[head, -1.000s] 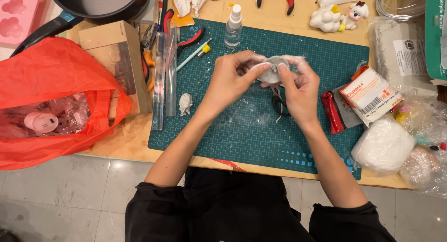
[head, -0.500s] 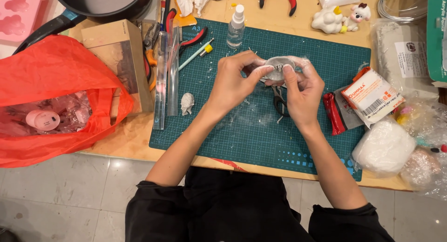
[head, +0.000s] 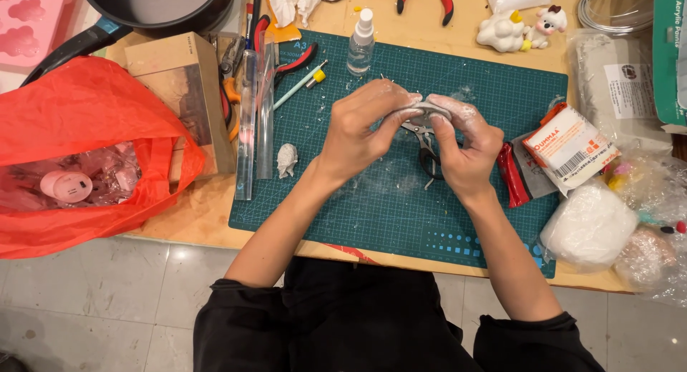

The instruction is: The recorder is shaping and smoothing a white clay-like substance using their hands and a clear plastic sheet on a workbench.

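White clay lump (head: 429,108) pinched between left hand (head: 361,128) and right hand (head: 465,146) — both grips closed, scissors (head: 427,146) seemingly beneath.

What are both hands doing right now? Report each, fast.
Left hand: closed, pinching the lump of white clay.
Right hand: closed on the same lump, fingers pressing it.

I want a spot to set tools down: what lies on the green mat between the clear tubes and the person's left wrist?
In the head view, one small white clay figure lies on the cutting mat between the clear tubes and the left hand; the rest is bare mat.
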